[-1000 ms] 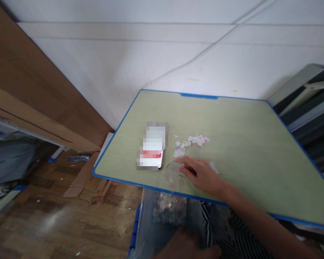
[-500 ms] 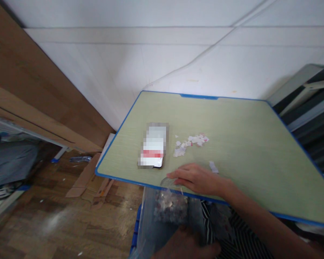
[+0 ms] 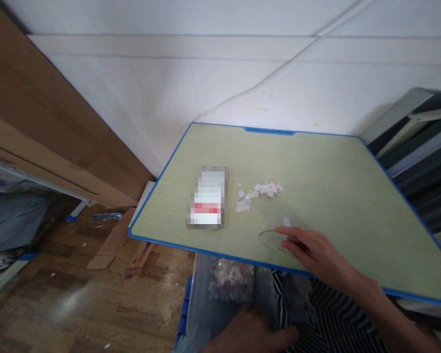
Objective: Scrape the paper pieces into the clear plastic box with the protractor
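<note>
One clear protractor lies on the table near its front edge, and the clock is read from there. The right hand, at 3 to 4 o'clock, grips its right end between fingers and thumb, the rounded part sticking out to the left. Judging by the pose, the step in hand is working the protractor over the tabletop as a scraper, gathering paper.

At 1 o'clock, just beyond the fingers, lies a small paper scrap; a loose trail of torn paper spreads from 11 to 12 o'clock. The next move would seem to call for getting the protractor behind the paper, flat to the table, with a light pinch, steering clear of the phone at 10 o'clock.

Below the front edge, at 7 to 8 o'clock, a plastic tub holds a heap of pale bits, too blurred to name. Nearer 6 o'clock is the left hand, blurred and low; I cannot tell whether it grasps anything. Flattened cardboard lies on the floor at 9 o'clock
</note>
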A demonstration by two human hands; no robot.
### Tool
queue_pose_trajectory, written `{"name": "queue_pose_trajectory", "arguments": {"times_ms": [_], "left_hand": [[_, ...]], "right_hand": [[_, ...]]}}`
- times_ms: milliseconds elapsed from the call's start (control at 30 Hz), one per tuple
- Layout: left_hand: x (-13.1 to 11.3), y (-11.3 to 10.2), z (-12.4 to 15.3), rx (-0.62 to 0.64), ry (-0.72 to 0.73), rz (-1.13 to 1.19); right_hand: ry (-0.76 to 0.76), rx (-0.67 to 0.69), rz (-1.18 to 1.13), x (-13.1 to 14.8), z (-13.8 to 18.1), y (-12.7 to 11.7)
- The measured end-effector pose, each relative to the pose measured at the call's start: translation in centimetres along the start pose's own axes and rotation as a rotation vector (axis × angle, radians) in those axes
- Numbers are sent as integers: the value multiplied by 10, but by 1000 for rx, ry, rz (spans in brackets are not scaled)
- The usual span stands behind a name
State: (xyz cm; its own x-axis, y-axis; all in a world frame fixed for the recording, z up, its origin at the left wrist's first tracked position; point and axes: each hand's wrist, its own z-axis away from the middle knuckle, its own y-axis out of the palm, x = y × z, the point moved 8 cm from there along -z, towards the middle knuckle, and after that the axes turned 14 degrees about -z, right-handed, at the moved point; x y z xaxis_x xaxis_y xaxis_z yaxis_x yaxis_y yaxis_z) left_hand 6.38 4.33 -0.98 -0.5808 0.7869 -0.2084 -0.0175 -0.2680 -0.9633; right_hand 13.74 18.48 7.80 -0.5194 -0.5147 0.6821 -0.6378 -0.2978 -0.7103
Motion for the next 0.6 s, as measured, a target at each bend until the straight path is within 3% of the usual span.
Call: {"name": "queue_pose_trajectory", "arguments": {"times_ms": [167, 367, 600], "left_hand": [[1, -5, 0, -24, -2, 43], [1, -7, 1, -5, 10, 65], [2, -10, -1, -12, 13, 38]], "right_hand": [[3, 24, 7, -7, 9, 9], [-11, 204, -104, 6, -14, 35], [-7, 295, -213, 15, -29, 49]]}}
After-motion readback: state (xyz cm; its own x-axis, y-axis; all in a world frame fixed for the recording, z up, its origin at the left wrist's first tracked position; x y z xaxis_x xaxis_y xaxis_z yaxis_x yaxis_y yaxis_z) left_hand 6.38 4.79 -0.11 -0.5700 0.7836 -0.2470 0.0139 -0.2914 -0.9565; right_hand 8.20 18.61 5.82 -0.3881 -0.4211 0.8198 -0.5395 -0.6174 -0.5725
